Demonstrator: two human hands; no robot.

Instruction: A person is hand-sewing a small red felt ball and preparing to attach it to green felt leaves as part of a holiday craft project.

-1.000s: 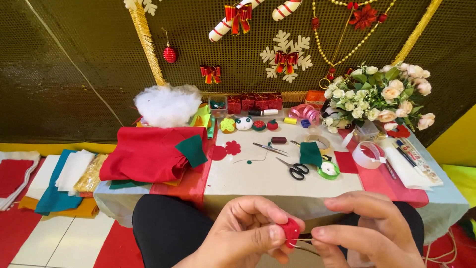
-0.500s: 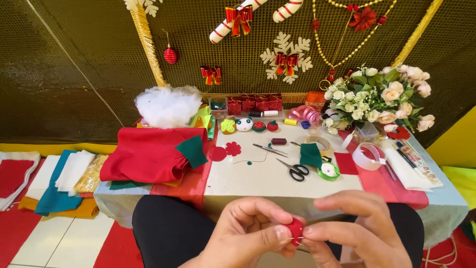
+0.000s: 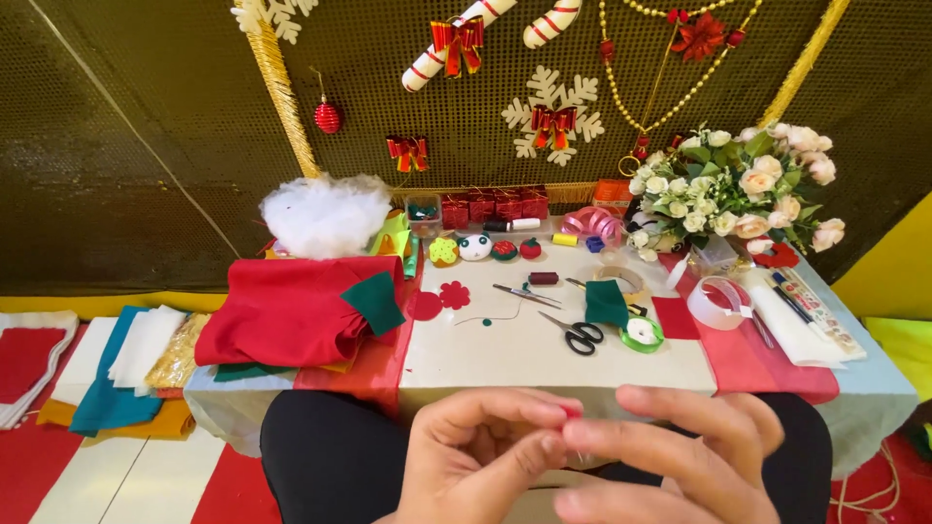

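A small red piece (image 3: pixel 573 411) sits pinched between the fingertips of both hands, low in the frame above the person's lap, just in front of the table's near edge. Only a sliver of it shows between the fingers; what it is cannot be told. The left hand (image 3: pixel 476 456) closes on it with thumb and forefinger, and the right hand (image 3: pixel 680 456) meets it from the other side, fingers curled over and gripping the same piece.

Beyond the hands lies the table (image 3: pixel 505 354), covered in pale cloth. Scissors (image 3: pixel 575 333) rest near its middle, beside a green felt square (image 3: pixel 607 303) and a green ribbon spool (image 3: pixel 641 335). A folded red cloth (image 3: pixel 291 311) with a dark green patch lies at the left, white stuffing (image 3: pixel 325 213) behind it. A clear tape roll (image 3: pixel 720 303) sits to the right, near a bouquet (image 3: pixel 743 189) of pale flowers. Small red gift boxes (image 3: pixel 495 206) line the far edge. Candy canes (image 3: pixel 485 34), bows and a snowflake (image 3: pixel 551 121) hang on the mesh wall behind.
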